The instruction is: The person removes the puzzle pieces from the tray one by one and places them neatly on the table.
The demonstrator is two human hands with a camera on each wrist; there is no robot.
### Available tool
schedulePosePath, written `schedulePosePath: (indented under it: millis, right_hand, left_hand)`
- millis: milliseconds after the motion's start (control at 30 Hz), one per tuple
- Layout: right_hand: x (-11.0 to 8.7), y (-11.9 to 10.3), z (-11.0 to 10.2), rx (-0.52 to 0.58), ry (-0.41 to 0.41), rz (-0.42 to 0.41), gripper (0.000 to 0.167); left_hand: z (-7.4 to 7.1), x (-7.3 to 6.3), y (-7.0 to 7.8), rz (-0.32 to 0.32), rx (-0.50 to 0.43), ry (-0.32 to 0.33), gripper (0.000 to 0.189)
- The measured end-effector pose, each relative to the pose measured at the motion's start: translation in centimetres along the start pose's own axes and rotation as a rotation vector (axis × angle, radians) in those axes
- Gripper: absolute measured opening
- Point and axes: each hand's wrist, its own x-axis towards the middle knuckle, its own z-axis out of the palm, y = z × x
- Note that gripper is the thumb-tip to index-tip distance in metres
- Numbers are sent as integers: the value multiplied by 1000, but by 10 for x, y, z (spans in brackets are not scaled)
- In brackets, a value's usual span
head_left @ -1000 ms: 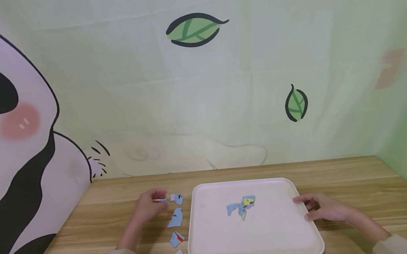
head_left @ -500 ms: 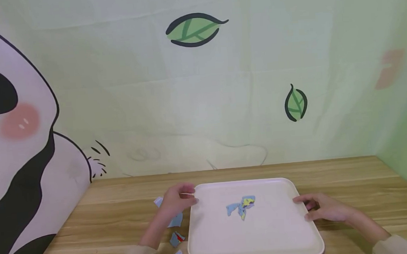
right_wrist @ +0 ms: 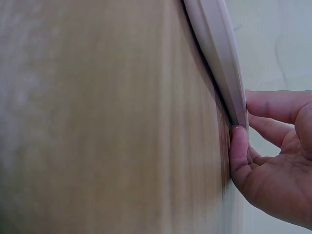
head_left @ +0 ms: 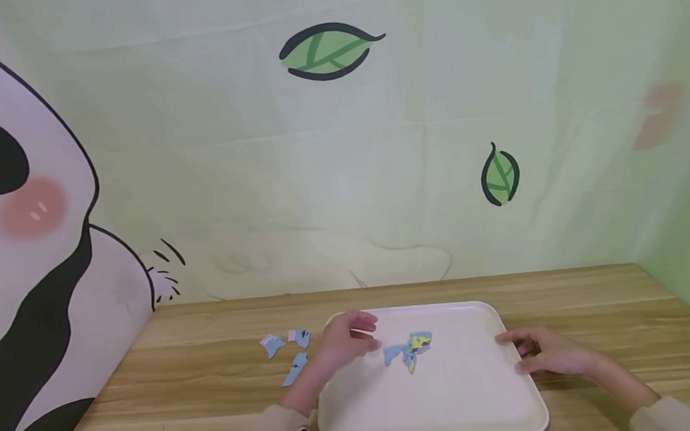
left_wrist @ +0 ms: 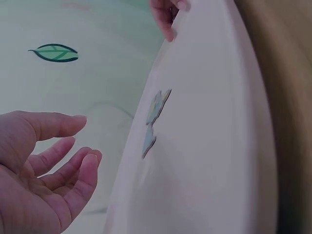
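From my remote station I record the left hand (head_left: pixel 343 339) raised over the far-left corner of the white tray (head_left: pixel 454 408), short of the puzzle pieces lying there; its fingers are loosely curved and set apart from the thumb, the grasp unfilled. I find the right hand (head_left: pixel 555 351) gripping the tray's right edge, the rim held between thumb and fingers (the right wrist view confirms the pinch). On the tray I note a small cluster of puzzle pieces (head_left: pixel 419 347), blue with yellow patches, a little left of centre and nearer the far edge than the near one; a plain blue piece (head_left: pixel 393 354) forms the cluster's left end and appears to meet it. Off the tray, beside its left edge, I count three loose pieces on the wooden bench (head_left: pixel 591 298): a pink-and-blue one (head_left: pixel 272 345) farthest left, a blue one with dark marks (head_left: pixel 301 339) just beside it, and a blue one (head_left: pixel 295 369) closer to the bench's near edge, partly behind the left forearm. Behind the bench's far edge I log a pale green wall (head_left: pixel 226 150) printed with leaves and a panda.
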Motion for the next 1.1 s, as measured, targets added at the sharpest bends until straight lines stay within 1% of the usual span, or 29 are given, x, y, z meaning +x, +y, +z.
schedulePosePath:
  millis: [100,267,400,500,767,900,1100]
  right_hand:
    - [0,0,0,-8,2,5,55]
    - [0,0,0,-7,3,10,55]
    - [0,0,0,-3,3,7,55]
    - [0,0,0,-7,2,7,55]
    - [0,0,-1,3,-4,13,56]
    - [1,0,-1,3,-4,12,56]
    - [0,0,0,-8,-2,4,56]
  left_hand:
    - [9,2,1,3,-26,-10,34]
    - [21,4,1,-39,-33,-25,33]
    - [30,6,-2,-68,-31,-16,31]
    - [35,7,-4,-76,-25,-2,30]
    - [41,7,-6,-80,54,20,27]
    - [42,7,-7,-81,83,14,27]
    - [43,8,-7,-67,175,-3,29]
